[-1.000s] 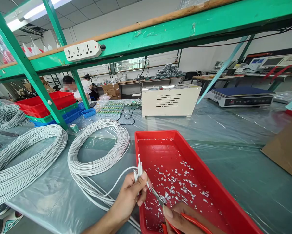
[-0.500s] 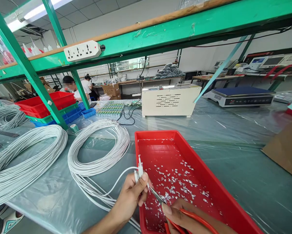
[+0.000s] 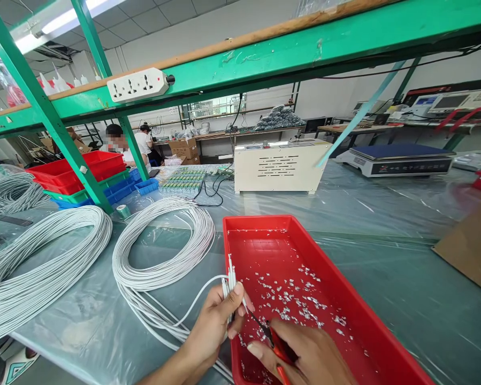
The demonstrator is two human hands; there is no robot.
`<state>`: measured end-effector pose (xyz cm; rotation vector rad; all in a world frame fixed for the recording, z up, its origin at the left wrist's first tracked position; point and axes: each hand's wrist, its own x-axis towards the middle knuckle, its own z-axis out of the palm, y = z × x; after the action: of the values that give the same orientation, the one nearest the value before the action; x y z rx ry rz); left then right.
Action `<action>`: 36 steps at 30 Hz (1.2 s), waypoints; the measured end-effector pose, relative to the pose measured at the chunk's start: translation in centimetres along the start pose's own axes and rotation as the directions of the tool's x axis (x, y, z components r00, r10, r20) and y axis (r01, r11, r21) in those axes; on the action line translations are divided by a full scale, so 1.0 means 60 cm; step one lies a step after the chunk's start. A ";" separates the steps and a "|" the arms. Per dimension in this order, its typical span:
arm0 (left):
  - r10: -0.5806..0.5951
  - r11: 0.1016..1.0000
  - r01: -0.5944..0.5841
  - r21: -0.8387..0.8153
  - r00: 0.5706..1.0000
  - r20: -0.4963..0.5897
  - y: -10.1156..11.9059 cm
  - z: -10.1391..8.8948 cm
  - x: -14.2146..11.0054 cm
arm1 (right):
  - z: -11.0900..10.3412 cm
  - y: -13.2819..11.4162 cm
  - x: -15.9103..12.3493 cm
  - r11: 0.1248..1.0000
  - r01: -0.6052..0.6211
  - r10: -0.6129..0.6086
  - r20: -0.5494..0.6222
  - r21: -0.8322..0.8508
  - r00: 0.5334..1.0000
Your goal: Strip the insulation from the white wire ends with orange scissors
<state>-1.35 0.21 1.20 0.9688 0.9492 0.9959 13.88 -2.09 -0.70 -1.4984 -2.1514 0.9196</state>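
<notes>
My left hand (image 3: 220, 315) is closed around a bunch of white cables (image 3: 231, 280), their cut ends sticking up above the thumb. In my right hand (image 3: 300, 347) is a pair of pliers or cutters (image 3: 278, 347) with red handles. Their dark jaws point at a cable end beside my left fingers; whether they touch it I cannot tell. Both hands are over the near left side of a red tray (image 3: 324, 251), where silvery scraps (image 3: 300, 299) lie scattered. The held cables run back to a white coil (image 3: 163, 240) on the table.
Another large cable coil (image 3: 47, 262) lies at the left. Behind it stand stacked red, green and blue bins (image 3: 79, 171). A cream metal box (image 3: 278, 166) and a scale (image 3: 392, 160) stand farther back. A green shelf beam (image 3: 264, 59) crosses overhead; cardboard (image 3: 473, 246) is at right.
My right hand has turned over the pliers, so its back now covers most of the red handles. The left hand and the cables have barely moved.
</notes>
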 end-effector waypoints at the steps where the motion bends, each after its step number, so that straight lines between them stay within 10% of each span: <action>1: 0.009 1.000 -0.009 0.020 1.000 0.001 -0.001 0.001 0.000 | 0.002 0.004 0.002 0.998 0.041 -0.044 -0.062 -0.041 0.997; 10: 0.341 0.896 -0.291 0.335 0.935 -0.102 -0.008 0.018 -0.015 | -0.019 -0.012 0.014 0.885 0.219 -0.089 -0.312 0.411 0.946; 36: 0.521 0.766 -0.404 0.500 0.846 -0.114 -0.020 0.018 -0.019 | -0.009 -0.019 0.030 0.930 0.347 -0.227 -0.555 0.120 0.800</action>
<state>-0.34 -1.39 0.55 1.5644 1.2172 1.3693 12.75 -0.49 0.37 -1.1050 -1.7346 0.5225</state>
